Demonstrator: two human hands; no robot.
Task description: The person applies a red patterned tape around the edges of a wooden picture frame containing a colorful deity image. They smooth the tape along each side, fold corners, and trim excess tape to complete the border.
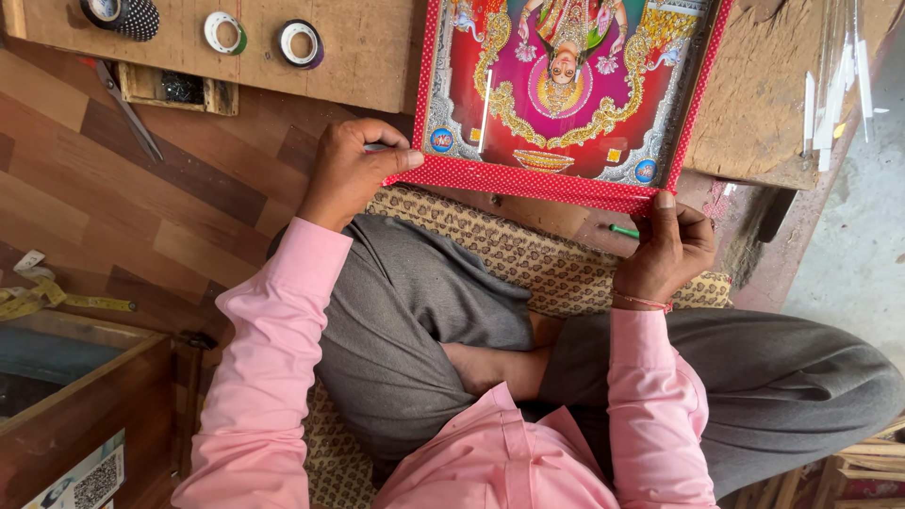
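Gripping red-framed picture | left hand corner | right hand edge, green pen

Red polka-dot framed picture, glossy and colourful, lying flat, near edge pinched by left hand at its corner, right hand touching the other corner

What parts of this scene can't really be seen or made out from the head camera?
- Framed picture: its upper part is cut off by the top edge of the head view.
- Left hand: fingertips hidden behind the frame's corner.
- Right hand: what its fingers pinch at the frame is too small to tell.
- Green stick: partly hidden by the right hand.
- Tape rolls: markings too small.
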